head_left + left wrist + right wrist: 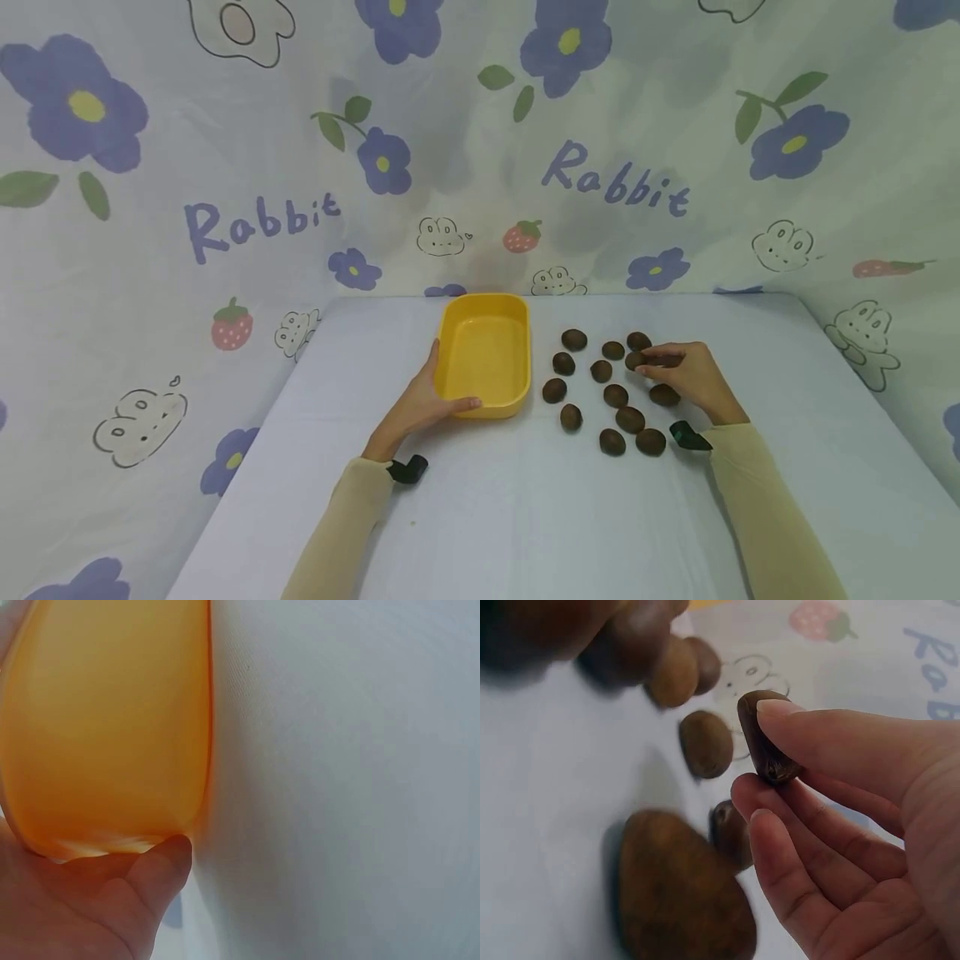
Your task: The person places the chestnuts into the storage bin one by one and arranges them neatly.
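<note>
At the middle of the head view, a yellow plastic container (483, 360) with rounded corners has nothing inside it. My left hand (418, 406) holds its near left corner, thumb along the near wall and fingers on the left side. In the left wrist view the thumb (166, 870) presses close under the rim. My right hand (693, 379) pinches one glossy brown chestnut (765, 739) between thumb and fingertips, raised among the others in the right wrist view. Several loose chestnuts (616, 396) lie spread between the container and that hand.
A white-covered table (517, 517) lies under everything. Behind it and at both sides hangs a pale cloth (465, 150) printed with flowers, rabbits and lettering. A dark wrist device (408, 469) sits at the left cuff, another (690, 436) at the right.
</note>
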`<act>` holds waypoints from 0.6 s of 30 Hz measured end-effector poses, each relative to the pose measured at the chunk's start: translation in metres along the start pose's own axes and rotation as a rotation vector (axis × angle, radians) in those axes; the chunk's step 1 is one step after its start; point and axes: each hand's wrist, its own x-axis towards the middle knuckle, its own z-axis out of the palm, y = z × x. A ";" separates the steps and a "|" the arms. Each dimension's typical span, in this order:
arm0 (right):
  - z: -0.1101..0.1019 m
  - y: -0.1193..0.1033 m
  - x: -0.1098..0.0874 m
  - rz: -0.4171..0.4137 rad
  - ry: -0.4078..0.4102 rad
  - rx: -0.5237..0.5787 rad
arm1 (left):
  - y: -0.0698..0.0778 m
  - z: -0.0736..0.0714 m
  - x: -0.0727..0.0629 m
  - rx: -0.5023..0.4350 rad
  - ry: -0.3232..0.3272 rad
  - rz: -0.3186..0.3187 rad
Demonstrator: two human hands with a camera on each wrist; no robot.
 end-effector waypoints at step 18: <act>0.001 -0.046 -0.012 -0.057 -0.026 0.071 | -0.002 -0.001 0.000 -0.012 -0.001 0.003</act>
